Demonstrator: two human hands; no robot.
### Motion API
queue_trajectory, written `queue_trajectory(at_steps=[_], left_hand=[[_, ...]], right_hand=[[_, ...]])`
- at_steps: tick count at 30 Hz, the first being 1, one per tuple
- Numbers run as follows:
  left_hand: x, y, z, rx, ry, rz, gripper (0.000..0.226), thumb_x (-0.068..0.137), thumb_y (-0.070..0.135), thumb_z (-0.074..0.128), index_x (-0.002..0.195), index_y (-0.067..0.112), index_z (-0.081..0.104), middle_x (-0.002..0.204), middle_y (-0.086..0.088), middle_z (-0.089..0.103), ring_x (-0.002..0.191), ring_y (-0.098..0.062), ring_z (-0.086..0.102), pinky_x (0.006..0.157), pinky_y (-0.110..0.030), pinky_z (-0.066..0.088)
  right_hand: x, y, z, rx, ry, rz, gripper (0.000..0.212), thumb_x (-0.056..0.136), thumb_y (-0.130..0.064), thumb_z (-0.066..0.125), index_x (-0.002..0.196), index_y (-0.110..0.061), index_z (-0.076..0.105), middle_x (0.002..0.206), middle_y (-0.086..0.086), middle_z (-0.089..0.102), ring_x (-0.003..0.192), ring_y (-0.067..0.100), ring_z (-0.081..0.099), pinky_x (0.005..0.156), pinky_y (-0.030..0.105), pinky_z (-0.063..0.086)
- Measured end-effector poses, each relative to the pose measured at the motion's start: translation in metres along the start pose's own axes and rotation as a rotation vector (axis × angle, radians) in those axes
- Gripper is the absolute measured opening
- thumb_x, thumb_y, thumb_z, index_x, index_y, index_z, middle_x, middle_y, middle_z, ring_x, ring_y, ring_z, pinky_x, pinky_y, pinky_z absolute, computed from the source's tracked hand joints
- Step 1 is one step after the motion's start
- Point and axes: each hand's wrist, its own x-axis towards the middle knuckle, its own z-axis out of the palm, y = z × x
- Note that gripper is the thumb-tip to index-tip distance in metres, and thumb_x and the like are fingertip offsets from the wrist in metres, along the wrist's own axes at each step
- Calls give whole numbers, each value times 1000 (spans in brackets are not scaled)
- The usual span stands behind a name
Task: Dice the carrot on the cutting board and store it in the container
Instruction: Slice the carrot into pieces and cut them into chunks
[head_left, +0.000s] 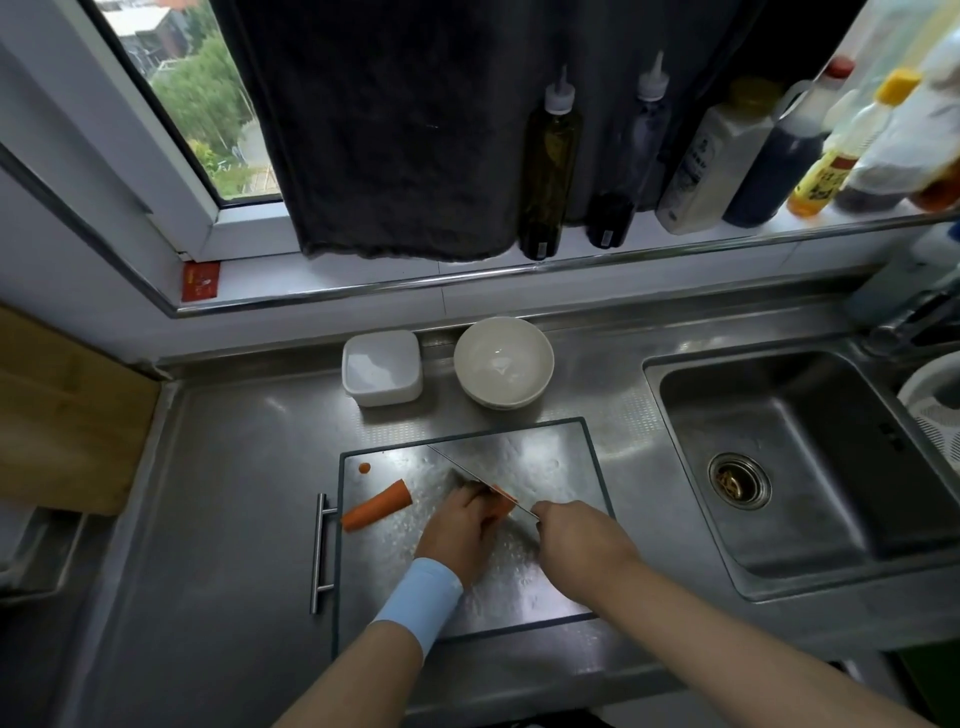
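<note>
Currently the carrot (503, 506) is pinned near the middle of the board (561, 452), a short orange stub mostly hidden under the left hand (460, 525). It is judged to be stiff, light and round, so it may roll on the shiny steel. It is best pressed from above, with fingertips tucked back from the blade. A longer piece (376, 506) lies toward the board's left edge, and a small end (365, 467) lies at its far left corner. The left hand is curled down over the stub, with a blue cuff at the wrist. The knife (454, 462) is laid across the stub, its handle clasped by the right hand (582, 540), which reaches in from the board's near right. The container (382, 366) stands beyond the board's far edge on the bench (234, 467), with a bowl (504, 361) beside it.
</note>
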Motion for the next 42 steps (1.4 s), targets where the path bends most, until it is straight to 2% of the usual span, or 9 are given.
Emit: queue_trajectory(at_steps=[4,9,12,16,24,29,35,38,42], left_hand=[[1,-2,1,-12,4,0,35,96,35,53,130,26,57,132,10,53,119,-11,52,100,-12,30],[1,-3,3,-9,25,21,32,95,33,55,125,26,62,127,9,57,113,-10,54,97,-8,31],[1,-4,3,-7,35,39,30,95,33,55,124,28,63,125,11,57,113,-9,53,98,-10,34],[1,-4,4,14,41,74,27,93,24,58,118,27,66,121,9,59,110,-10,53,95,-11,36],[-1,-6,7,18,53,60,24,93,26,56,115,27,68,118,10,58,107,-8,52,91,-9,34],[-2,-4,6,9,73,51,20,92,25,59,110,24,69,114,9,60,103,-9,54,87,-9,35],[-3,-3,8,-31,80,16,21,93,31,59,111,25,69,114,10,60,101,-9,56,90,-15,44],[-4,-2,7,-50,79,-11,24,94,33,57,114,27,68,116,10,60,104,-11,57,92,-13,41],[-6,-2,6,-49,74,-36,30,97,32,53,125,27,62,132,8,56,120,-14,52,102,-15,31]], right_hand=[[6,-1,-3,5,-44,16,20,92,-7,47,106,-16,58,80,0,53,67,19,53,56,27,39],[15,-2,-2,22,-90,31,18,91,-7,47,105,-14,56,81,-1,52,70,19,54,52,25,34],[24,-4,0,42,-106,28,11,96,-13,48,105,-16,55,87,0,55,70,16,52,58,24,37],[39,-5,9,70,-117,46,10,97,-16,46,102,-17,54,91,3,61,77,20,59,63,28,44],[47,-3,19,80,-93,30,8,98,-18,44,101,-18,51,87,2,60,75,20,58,63,29,42],[36,8,22,91,-100,34,3,98,-19,47,97,-21,48,80,-3,55,71,15,57,59,25,41],[21,18,20,71,-99,38,5,97,-17,47,95,-22,46,77,-5,52,68,15,56,54,24,38],[15,14,18,26,-60,27,5,97,-17,46,97,-22,47,79,-4,53,70,17,58,54,25,39],[3,5,16,-32,-17,22,18,95,-12,46,111,-20,49,88,1,62,72,18,59,62,32,50]])
